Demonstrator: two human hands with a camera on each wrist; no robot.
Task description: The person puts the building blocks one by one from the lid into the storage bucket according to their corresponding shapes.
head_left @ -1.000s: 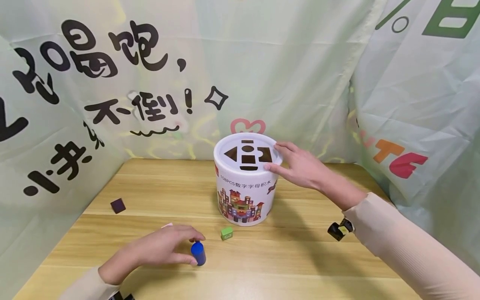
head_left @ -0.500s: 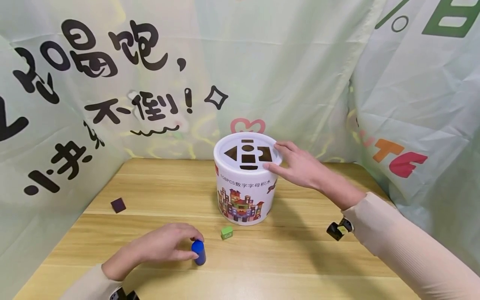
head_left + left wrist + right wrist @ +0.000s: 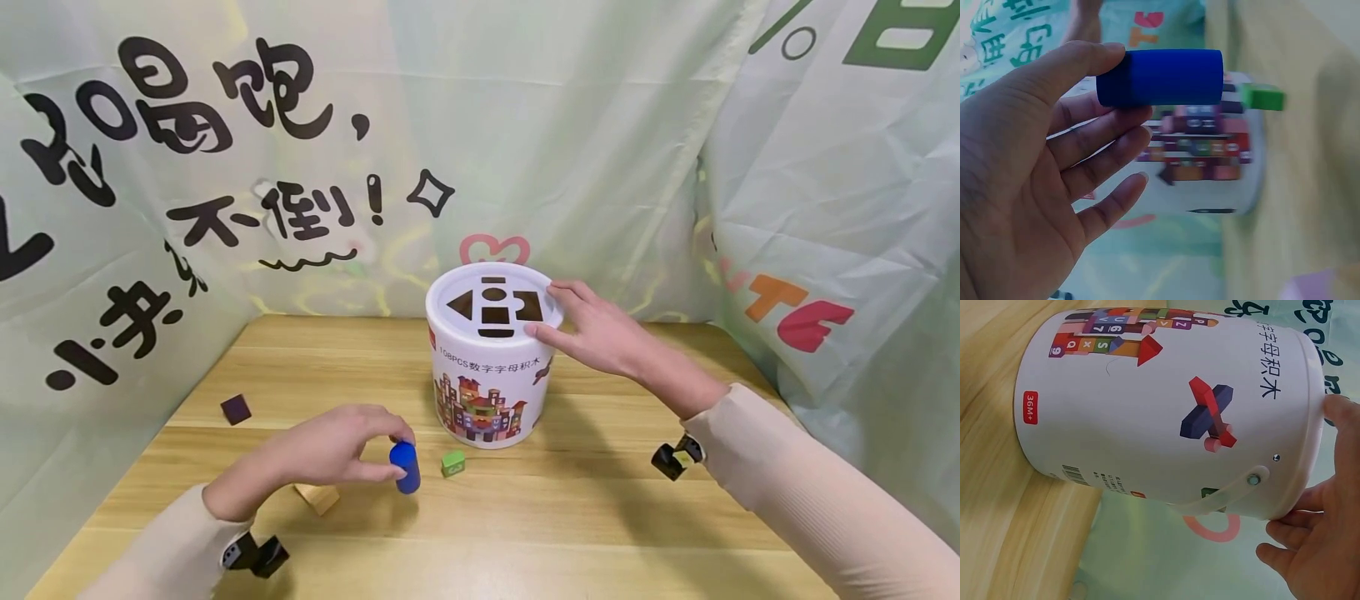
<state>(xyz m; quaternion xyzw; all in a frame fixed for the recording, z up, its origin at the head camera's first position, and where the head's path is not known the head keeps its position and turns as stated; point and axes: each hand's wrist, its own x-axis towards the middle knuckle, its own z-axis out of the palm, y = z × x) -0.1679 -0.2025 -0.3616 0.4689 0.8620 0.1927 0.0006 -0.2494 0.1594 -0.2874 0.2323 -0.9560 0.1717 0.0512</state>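
Now in our left hand (image 3: 341, 446): the blue cylinder (image 3: 405, 468), pinched near its upper end between thumb and forefinger and held roughly upright; the left wrist view shows the other fingers spread, though whether one also supports it we cannot tell.
Our right hand (image 3: 588, 329): at the right side of the white bucket (image 3: 487, 392), thumb and fingers spread apart and touching the rim around its lid (image 3: 517, 282).
Cylinder's place: in front of the bucket, just left of the green block (image 3: 453, 464), seemingly lifted a little clear of the bench (image 3: 510, 533).
Bucket: upright near the back of the bench, its lid on and several dark cut-outs showing, among them a round hole (image 3: 494, 294) that we judge akin to the cylinder's end.
Other blocks: the green one is near the bucket's foot; a wooden block (image 3: 321, 498) is partly hidden behind our left hand; a dark purple block (image 3: 236, 408) lies well apart on the left.
Done, as we judge it: the cylinder is secured and apparently raised, and the bucket is steadied.
Left, as we judge it: the cylinder is outside the bucket and not yet released, while the three other blocks lie loose, untouched by our fingertips; what the bucket contains we cannot see.
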